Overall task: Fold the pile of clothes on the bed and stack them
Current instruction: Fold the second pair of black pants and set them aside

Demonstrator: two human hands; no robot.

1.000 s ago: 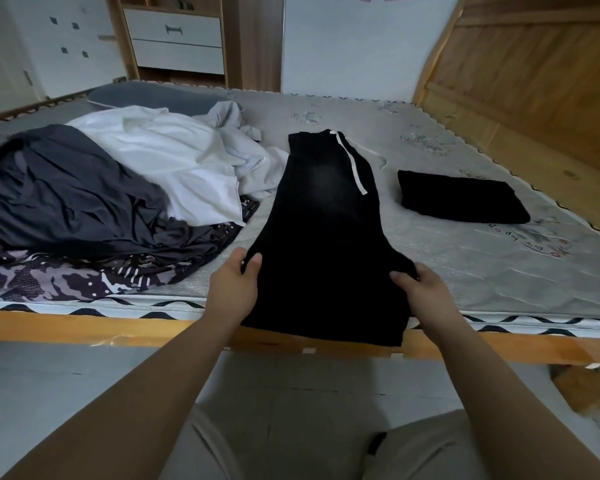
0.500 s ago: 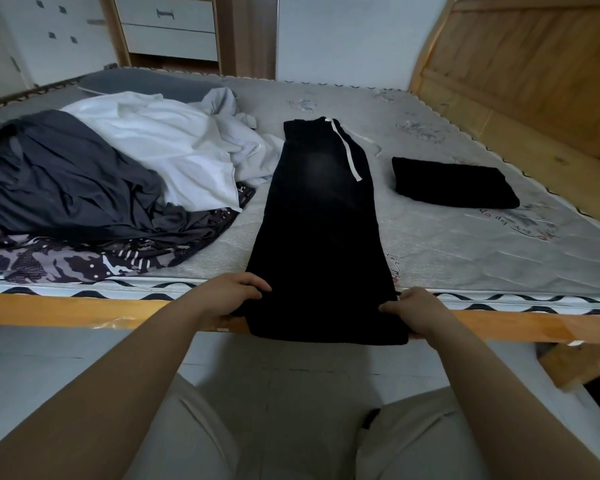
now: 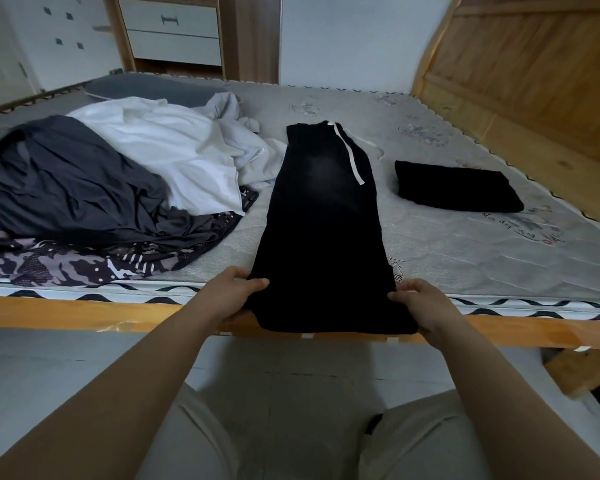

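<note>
The black pants (image 3: 323, 220) lay flat and long on the bed (image 3: 465, 244), folded in half with one leg on the other. Their top end, with a white string (image 3: 350, 157), pointed away from the person. Their bottom end hung a little over the wooden edge of the bed.

The left hand (image 3: 234, 294) pinched the bottom left corner of the black pants, thumb on top and fingers curled under. The right hand (image 3: 421, 306) pinched the bottom right corner the same way.

To the right of the black pants, apart from them, sat a folded black cloth (image 3: 458, 187). To the left of the black pants was the messy pile: a white shirt (image 3: 160, 154), a dark grey shirt (image 3: 66, 181) and a spotty patterned cloth (image 3: 66, 261) under them. The white shirt's far edge lay just beside the black pants.
</note>
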